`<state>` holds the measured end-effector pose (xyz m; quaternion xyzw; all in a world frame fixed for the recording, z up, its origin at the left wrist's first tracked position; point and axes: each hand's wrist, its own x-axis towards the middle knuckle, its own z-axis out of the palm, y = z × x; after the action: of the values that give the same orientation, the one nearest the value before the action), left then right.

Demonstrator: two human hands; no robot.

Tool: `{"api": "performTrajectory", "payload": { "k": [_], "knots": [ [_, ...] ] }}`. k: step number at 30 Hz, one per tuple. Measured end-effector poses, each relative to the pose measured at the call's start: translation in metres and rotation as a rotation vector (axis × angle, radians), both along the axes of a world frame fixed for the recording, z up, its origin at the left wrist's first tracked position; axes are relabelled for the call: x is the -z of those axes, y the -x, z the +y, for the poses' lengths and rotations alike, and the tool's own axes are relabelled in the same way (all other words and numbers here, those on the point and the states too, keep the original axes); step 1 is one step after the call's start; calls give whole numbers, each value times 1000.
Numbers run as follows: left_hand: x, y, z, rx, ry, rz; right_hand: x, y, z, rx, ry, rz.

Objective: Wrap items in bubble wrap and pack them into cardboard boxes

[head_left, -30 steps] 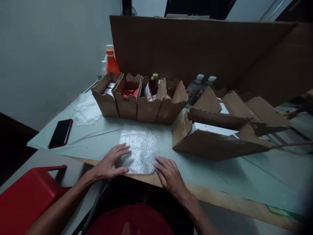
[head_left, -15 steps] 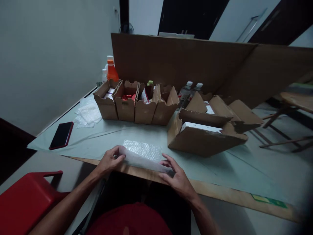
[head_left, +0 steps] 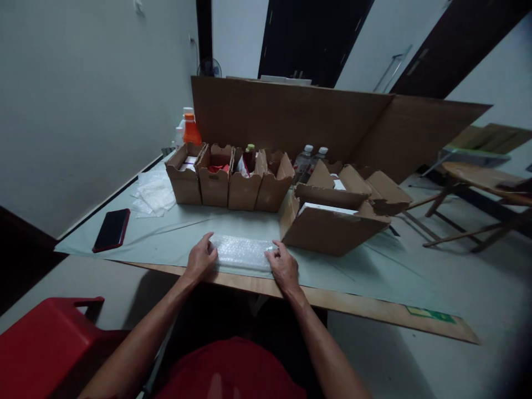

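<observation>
A strip of clear bubble wrap (head_left: 242, 252), folded long and narrow, lies at the front edge of the table. My left hand (head_left: 201, 258) grips its left end, thumb and fingers pinched together. At the opposite end, my right hand (head_left: 283, 266) has its fingers curled over the wrap. Whether anything is folded inside the strip I cannot tell.
Cardboard bins (head_left: 241, 188) stand in a row behind the wrap, and an angled cardboard box (head_left: 338, 230) holding a white flat item is to the right. A phone (head_left: 111, 230) and loose plastic sheets (head_left: 155, 191) lie left. A red stool (head_left: 54, 338) stands below.
The near flap of bubble wrap, raised between my hands before, now lies folded down on the rest. Both hands have moved forward, and the right hand has closed in on its end.
</observation>
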<state>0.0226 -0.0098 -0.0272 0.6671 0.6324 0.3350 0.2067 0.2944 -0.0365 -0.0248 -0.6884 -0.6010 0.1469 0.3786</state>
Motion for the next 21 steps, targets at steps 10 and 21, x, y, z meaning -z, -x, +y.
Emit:
{"api": "performTrajectory", "payload": {
  "k": [10,21],
  "knots": [
    [-2,-8,-9,-1,-32,235,3,7,-3,-50,-22,-291],
    [-24,-5,-16,-65,126,439,-1,3,5,-200,42,-242]
  ]
}}
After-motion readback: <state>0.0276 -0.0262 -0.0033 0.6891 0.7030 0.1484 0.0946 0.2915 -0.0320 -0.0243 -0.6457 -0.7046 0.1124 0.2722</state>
